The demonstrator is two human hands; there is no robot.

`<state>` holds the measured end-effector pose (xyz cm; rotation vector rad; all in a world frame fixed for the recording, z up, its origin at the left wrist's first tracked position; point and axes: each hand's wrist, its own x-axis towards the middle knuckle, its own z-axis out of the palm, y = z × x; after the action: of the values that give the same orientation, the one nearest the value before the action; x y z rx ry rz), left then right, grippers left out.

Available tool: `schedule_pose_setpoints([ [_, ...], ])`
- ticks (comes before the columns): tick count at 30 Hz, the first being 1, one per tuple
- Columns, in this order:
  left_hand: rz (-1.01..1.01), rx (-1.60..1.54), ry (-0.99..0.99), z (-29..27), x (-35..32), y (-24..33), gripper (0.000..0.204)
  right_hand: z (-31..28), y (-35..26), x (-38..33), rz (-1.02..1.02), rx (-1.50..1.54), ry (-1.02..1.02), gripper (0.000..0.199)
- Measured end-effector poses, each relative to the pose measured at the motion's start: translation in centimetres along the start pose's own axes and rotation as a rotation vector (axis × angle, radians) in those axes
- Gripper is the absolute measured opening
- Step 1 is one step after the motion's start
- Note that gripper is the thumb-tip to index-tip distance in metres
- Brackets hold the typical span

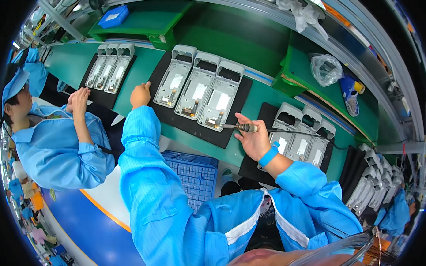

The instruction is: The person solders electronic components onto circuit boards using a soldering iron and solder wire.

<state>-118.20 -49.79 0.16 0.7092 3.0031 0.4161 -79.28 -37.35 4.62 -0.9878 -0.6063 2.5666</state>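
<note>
My right hand (252,140) is closed around a slim corded tool that looks like a soldering iron (247,128). Its metal tip points left, at the lower end of the rightmost of three grey device housings (220,101). These housings lie side by side on a black mat (187,123), their insides showing white labels and small flex parts. At the mat's left edge is my left hand (140,95), fingers curled; whatever they may pinch is hidden. A cable (292,131) runs from the tool to the right, over a second set of housings (298,141).
To the left a co-worker (58,138) has both hands near another mat with housings (110,68). Green shelves (139,25) stand behind the bench. More housings (376,179) are stacked at the right. A blue crate (191,176) sits below the bench's front edge.
</note>
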Motion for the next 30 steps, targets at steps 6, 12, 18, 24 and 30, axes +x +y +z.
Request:
schedule_pose_setpoints([
  [6, -0.07, -0.07, -0.129, -2.4, 1.6, 0.7, 0.052, -0.2, -1.4, 1.7, -0.027, -0.061, -0.055, 0.028],
  [12, 0.016, -0.21, -0.413, -2.5, 1.1, -0.3, 0.068, -1.6, -2.2, 1.5, -0.085, -0.095, 0.085, 0.022],
  [18, 0.189, -0.366, -0.083, -3.8, -3.3, 0.0, 0.053, -2.5, -3.6, -0.2, -0.041, -0.073, 0.053, 0.015],
  [24, 0.019, -0.666, -0.097, -7.2, -9.4, 1.0, 0.045, -4.8, -4.9, -3.8, -0.073, -0.014, -0.015, 0.02],
  [30, 0.037, -0.825, -0.18, -10.4, -14.8, 6.3, 0.042, -7.0, -8.4, -10.5, -0.102, -0.005, -0.005, 0.039],
])
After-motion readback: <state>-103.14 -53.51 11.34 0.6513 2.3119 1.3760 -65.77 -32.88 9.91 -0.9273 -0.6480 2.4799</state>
